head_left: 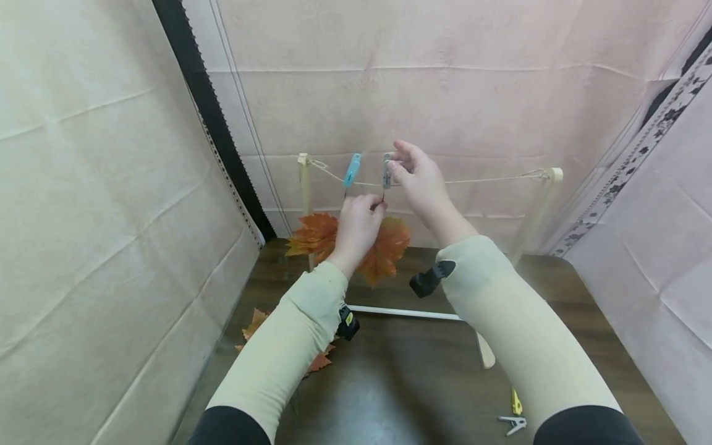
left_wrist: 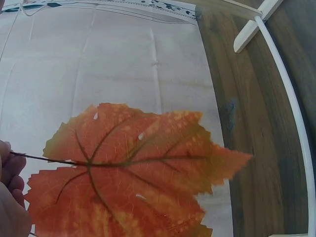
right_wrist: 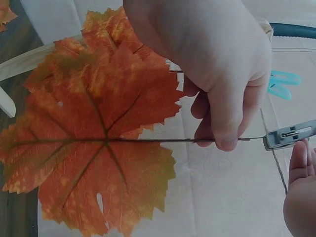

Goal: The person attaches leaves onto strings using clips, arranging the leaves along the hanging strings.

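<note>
My left hand pinches the thin dark stem of an orange artificial maple leaf between thumb and fingers. Beyond the fingertips, the stem reaches the jaws of a grey clothespin, which stands upright on a string. My right hand is beside that clothespin, its fingertips at or against one side with the fingers loosely extended. Left of it, a blue clothespin is clipped on the string. Another orange leaf hangs below the blue clothespin, partly hidden by my left hand.
Pale wooden posts hold the string's ends, and a white rod runs low between them. More leaves lie on the dark wooden table under my left forearm. A yellow clothespin and a grey one lie front right.
</note>
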